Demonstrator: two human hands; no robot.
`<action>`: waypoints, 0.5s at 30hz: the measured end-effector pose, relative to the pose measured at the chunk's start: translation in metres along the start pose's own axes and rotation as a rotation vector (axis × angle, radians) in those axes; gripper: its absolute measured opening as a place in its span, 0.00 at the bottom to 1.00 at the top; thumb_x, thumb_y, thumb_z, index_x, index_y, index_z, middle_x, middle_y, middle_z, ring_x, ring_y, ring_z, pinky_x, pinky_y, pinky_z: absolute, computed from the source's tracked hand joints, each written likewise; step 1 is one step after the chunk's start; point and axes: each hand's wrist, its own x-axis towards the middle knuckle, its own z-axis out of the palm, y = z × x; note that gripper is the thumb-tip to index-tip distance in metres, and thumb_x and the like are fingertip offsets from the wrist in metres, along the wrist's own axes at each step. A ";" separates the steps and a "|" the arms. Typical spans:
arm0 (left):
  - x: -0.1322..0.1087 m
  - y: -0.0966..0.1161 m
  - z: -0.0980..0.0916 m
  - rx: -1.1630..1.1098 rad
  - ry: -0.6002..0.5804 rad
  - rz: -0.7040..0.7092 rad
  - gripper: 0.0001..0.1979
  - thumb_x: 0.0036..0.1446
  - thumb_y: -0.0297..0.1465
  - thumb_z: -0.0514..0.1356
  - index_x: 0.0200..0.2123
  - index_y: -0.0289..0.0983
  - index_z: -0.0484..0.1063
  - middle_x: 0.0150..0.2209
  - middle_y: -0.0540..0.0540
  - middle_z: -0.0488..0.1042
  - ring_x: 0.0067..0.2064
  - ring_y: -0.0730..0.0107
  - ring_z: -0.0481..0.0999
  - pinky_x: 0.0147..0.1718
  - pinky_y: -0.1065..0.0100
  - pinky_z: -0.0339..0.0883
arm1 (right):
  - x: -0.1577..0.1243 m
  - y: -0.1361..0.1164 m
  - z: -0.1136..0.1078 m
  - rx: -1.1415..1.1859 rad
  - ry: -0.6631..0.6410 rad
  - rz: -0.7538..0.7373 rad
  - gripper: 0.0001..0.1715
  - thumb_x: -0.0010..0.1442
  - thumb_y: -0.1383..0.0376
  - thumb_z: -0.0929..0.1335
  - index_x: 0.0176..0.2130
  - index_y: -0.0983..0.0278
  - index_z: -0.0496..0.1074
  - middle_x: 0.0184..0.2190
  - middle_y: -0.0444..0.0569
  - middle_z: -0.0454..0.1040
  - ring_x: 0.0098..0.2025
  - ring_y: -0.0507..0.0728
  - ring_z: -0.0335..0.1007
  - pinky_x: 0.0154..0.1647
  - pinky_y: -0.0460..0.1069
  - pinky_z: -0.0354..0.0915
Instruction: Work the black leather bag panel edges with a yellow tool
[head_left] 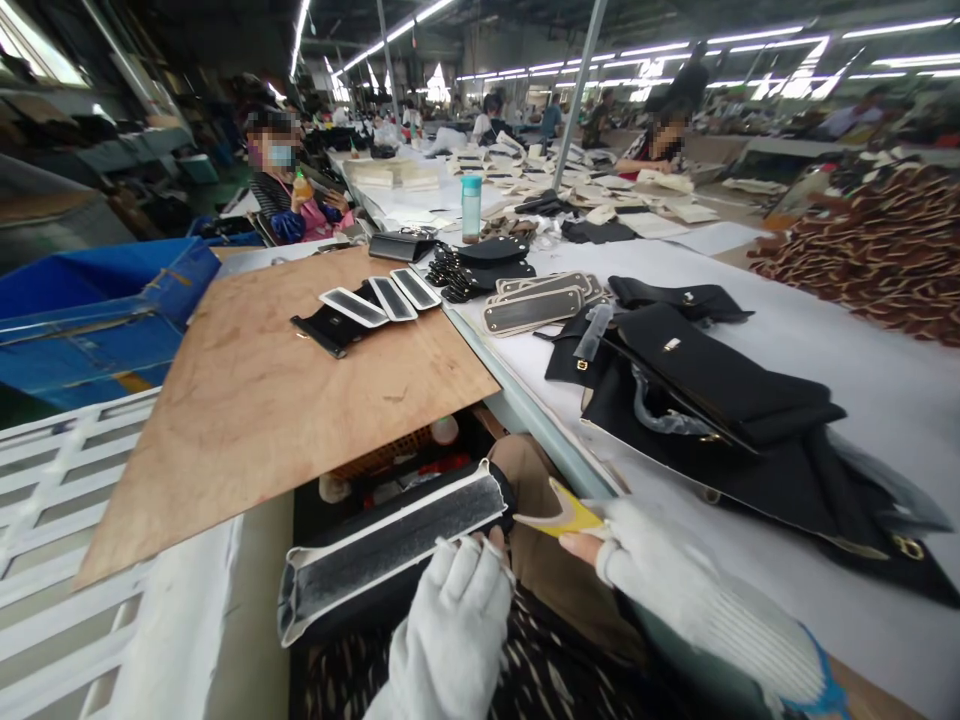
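Observation:
A black bag part (405, 550) with pale raw edges and a dark grey panel lies tilted across my lap. My left hand (461, 610), in a white glove with a bare fingertip showing, grips its near edge, with the fingers over the side. To the right, my gloved right hand (660, 560) holds yellow thread snips (574, 512), their two tips spread apart and pointing at the right end of the bag part. The tips appear close to that end; whether they touch it, I cannot tell.
A plywood board (322, 400) carries flat panels (390, 300). On the white table (795, 330) lie black bags (712, 400), grey strips (532, 310) and a brown pile (870, 250). A blue bin (97, 320) stands left. A masked person (292, 200) sits beyond, holding a bottle.

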 end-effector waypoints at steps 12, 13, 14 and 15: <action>0.012 0.011 -0.008 -0.053 0.035 -0.057 0.35 0.53 0.20 0.58 0.63 0.49 0.66 0.54 0.42 0.77 0.56 0.47 0.75 0.46 0.36 0.76 | 0.009 -0.015 0.002 -0.499 0.008 -0.189 0.14 0.64 0.58 0.64 0.38 0.59 0.78 0.35 0.51 0.81 0.38 0.64 0.77 0.33 0.54 0.62; 0.012 0.012 -0.006 -0.054 0.035 -0.060 0.35 0.53 0.20 0.58 0.64 0.48 0.65 0.55 0.41 0.76 0.57 0.47 0.74 0.46 0.37 0.76 | 0.008 -0.014 0.004 -0.513 0.034 -0.220 0.14 0.65 0.58 0.64 0.37 0.59 0.78 0.34 0.51 0.81 0.36 0.64 0.76 0.32 0.54 0.61; 0.012 0.013 -0.005 -0.057 0.035 -0.058 0.35 0.53 0.20 0.58 0.64 0.47 0.65 0.55 0.41 0.76 0.57 0.48 0.73 0.47 0.38 0.76 | 0.008 -0.013 0.004 -0.520 0.057 -0.261 0.15 0.65 0.57 0.63 0.36 0.60 0.77 0.33 0.51 0.80 0.34 0.63 0.76 0.31 0.54 0.59; 0.013 0.013 -0.004 -0.057 0.031 -0.051 0.35 0.53 0.20 0.58 0.63 0.48 0.66 0.55 0.41 0.75 0.58 0.48 0.73 0.48 0.38 0.75 | 0.007 -0.011 0.005 -0.513 0.086 -0.307 0.16 0.65 0.57 0.63 0.35 0.60 0.76 0.31 0.51 0.79 0.32 0.62 0.74 0.30 0.53 0.58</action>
